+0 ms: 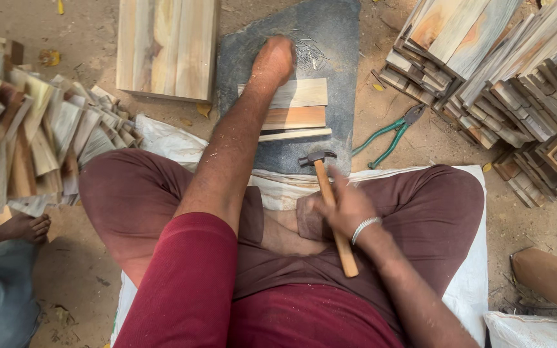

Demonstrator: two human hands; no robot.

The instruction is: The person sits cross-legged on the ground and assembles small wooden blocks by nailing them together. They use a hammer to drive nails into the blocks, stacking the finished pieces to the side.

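Note:
I sit cross-legged on a white sack (469, 283) on the ground. My left hand (273, 59) reaches forward onto a dark stone slab (240, 58), its fingers down on a scatter of small nails (307, 55). Three short wooden slats (294, 109) lie side by side on the slab just behind that hand. My right hand (343, 206) grips the wooden handle of a claw hammer (330, 200); its metal head rests low near the slab's near edge.
Green-handled pliers (388, 135) lie on the dirt right of the slab. Stacks of wooden slats (510, 77) stand at right, a loose heap (33, 142) at left, a flat wooden panel (166, 48) at top. Another person's bare foot (27, 227) is at the left.

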